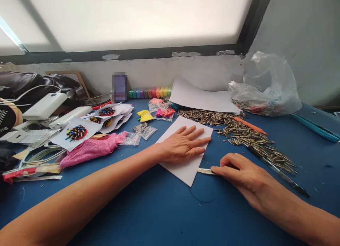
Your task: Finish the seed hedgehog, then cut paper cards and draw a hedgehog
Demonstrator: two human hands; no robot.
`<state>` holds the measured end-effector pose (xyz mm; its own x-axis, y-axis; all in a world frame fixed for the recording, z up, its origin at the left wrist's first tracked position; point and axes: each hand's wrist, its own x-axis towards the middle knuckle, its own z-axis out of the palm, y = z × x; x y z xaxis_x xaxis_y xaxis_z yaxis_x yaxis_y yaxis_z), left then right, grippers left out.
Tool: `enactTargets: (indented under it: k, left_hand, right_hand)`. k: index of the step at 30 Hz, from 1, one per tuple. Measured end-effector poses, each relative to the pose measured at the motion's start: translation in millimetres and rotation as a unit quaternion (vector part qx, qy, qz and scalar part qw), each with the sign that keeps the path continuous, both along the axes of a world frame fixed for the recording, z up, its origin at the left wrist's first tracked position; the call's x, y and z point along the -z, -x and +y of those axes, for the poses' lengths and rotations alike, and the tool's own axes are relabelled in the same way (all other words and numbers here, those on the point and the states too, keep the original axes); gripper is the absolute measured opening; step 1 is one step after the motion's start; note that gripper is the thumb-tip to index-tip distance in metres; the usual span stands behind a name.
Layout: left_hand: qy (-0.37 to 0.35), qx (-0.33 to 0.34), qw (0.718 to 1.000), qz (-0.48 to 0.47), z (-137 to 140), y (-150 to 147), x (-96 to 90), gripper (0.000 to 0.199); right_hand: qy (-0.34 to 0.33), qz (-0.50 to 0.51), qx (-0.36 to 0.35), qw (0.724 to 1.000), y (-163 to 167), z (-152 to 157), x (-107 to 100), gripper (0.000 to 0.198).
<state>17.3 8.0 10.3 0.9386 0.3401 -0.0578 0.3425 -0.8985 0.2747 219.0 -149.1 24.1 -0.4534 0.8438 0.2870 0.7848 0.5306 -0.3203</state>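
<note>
My left hand [186,144] lies flat with spread fingers on a sheet of white paper [183,173], pressing it to the blue table. To its right, my right hand [240,173] pinches a thin, flat whitish strip [205,171] between thumb and fingers. The strip's far end meets the paper's right edge; whether it slips underneath I cannot tell. Beyond the paper spreads a heap of striped sunflower seeds [244,132]. An orange pen-like stick [251,125] lies across the seeds, and a dark slim pen or brush [287,178] lies along their near edge.
At left are paper pieces with seed-and-clay decorations [77,132], a pink cloth [90,150] and white power banks [45,106]. Coloured clay packs [150,93], a phone [119,87] and more paper [204,95] line the wall. A plastic bag [268,93] stands back right.
</note>
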Motion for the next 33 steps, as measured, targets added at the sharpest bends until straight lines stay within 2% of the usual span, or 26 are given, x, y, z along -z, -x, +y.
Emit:
enactTargets:
  k: [11, 33]
  left_hand:
    - [-0.053, -0.003, 0.998, -0.023, -3.6, -0.8, 8.9, 0.056]
    - [-0.047, -0.007, 0.999, -0.019, -5.6, -1.0, 6.5, 0.056]
  right_hand:
    - [0.022, -0.004, 0.001, 1.0, 2.4, -2.9, 0.7, 0.029]
    - [0.064, 0.007, -0.002, 0.998, 10.4, -5.3, -2.7, 0.032]
